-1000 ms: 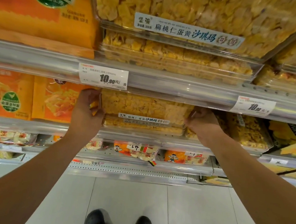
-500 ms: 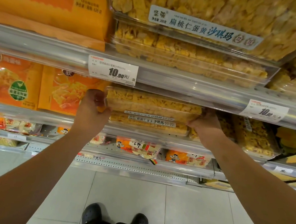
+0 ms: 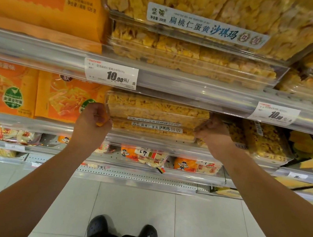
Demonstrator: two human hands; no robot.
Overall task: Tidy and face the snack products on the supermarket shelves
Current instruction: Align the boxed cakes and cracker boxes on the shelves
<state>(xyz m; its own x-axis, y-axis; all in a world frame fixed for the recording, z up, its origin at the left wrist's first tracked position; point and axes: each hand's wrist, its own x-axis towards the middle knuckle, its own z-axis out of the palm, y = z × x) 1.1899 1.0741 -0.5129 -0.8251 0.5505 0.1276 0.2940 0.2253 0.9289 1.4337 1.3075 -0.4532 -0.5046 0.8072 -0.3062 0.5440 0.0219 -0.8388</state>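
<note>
Clear plastic top box [image 3: 157, 110] now tipped flatter onto the lower box [image 3: 153, 132] than a second ago. Left hand [image 3: 92, 120] and right hand [image 3: 212, 132] gripping its ends; nearly squared up, probably.

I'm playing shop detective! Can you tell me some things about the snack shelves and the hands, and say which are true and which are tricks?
1. Both hands hold the top clear box by its ends. True: left hand, right hand.
2. That box sits on another clear box. True.
3. The price tag says 5.50. False: it says 10.90.
4. The bags left of the boxes are blue. False: they are orange.
5. The person is barefoot. False: they wear black shoes.
</note>
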